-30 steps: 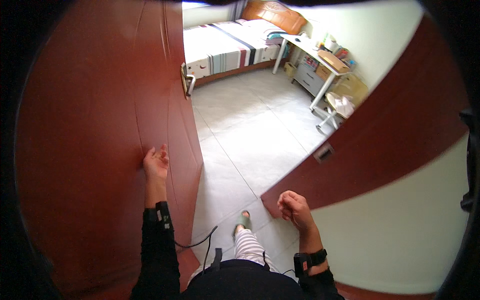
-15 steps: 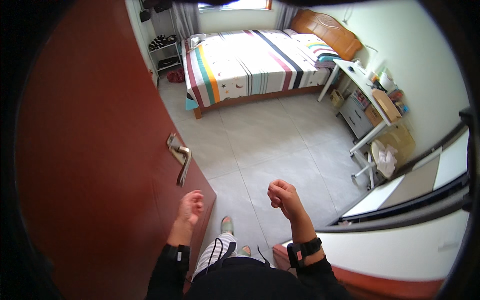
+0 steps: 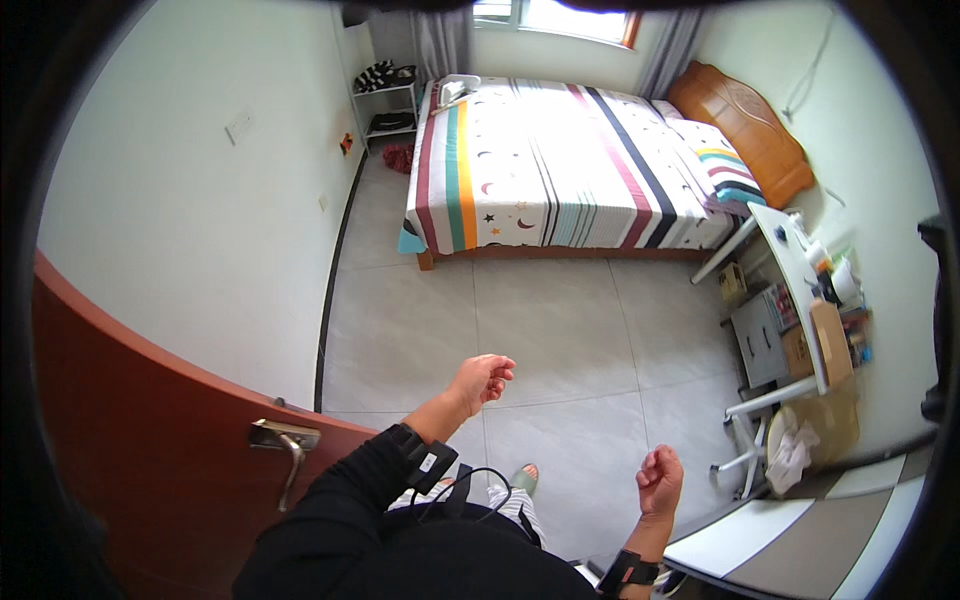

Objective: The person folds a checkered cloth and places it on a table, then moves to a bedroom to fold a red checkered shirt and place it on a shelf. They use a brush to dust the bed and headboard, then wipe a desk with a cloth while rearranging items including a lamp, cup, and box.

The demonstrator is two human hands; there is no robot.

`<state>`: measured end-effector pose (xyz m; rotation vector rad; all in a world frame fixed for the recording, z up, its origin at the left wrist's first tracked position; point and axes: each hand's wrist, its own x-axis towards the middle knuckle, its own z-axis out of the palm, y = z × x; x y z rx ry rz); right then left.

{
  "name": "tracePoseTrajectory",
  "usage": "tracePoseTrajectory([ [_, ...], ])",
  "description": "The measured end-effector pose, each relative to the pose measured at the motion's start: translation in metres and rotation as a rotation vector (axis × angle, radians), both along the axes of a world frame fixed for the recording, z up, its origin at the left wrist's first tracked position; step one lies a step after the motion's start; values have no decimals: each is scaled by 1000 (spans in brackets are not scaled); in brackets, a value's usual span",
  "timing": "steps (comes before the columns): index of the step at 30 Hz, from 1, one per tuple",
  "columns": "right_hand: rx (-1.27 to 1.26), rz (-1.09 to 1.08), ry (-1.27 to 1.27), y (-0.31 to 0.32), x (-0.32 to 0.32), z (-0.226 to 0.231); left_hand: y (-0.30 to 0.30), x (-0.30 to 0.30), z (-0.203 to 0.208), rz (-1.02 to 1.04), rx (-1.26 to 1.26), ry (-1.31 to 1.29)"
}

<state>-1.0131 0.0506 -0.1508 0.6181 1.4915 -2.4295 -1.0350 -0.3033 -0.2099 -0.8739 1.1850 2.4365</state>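
My left hand (image 3: 482, 382) hangs above the grey tiled floor (image 3: 550, 330), its fingers curled in, with nothing visible in them. On the right, my right hand (image 3: 659, 480) is also closed, and I see no object in its fingers. Both hands are in the air, apart from every surface. A black band with a small device (image 3: 430, 462) sits on my left wrist, and another band (image 3: 630, 572) on the right one. The reddish-brown door (image 3: 150, 420) with its metal lever handle (image 3: 290, 445) stands to the left, the handle behind my left forearm.
Ahead is a bed (image 3: 560, 160) with a striped cover and a wooden headboard (image 3: 745, 130). A white desk (image 3: 795, 270) runs along the right wall, with a wheeled chair (image 3: 815, 430) at its near end. A low striped cabinet (image 3: 820, 530) is nearer. A small shelf (image 3: 390, 130) stands far left.
I have moved forward past the door, which now lies lower and further left. My left hand has swung forward and right; my right hand has dropped lower and outward.
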Motion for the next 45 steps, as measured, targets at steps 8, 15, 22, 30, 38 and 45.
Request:
tracePoseTrajectory([
  [8,-203,362,-69,-56,-165,-31,-23,-47,1,214,-24,-14],
  [15,-211,691,-96,-230,-268,-69,-164,-68,-57,606,-88,-48],
  [22,-228,930,-191,-466,-343,-106,-355,-82,-85,640,-319,-213],
  [30,-359,1075,-243,-657,-439,-139,-519,-155,-72,319,-560,-254],
  [38,-513,1038,-278,-851,-592,-197,-685,-270,-88,319,-615,-349],
  [45,-433,1183,-302,-1027,-712,-205,-841,-398,-88,398,-667,-342],
])
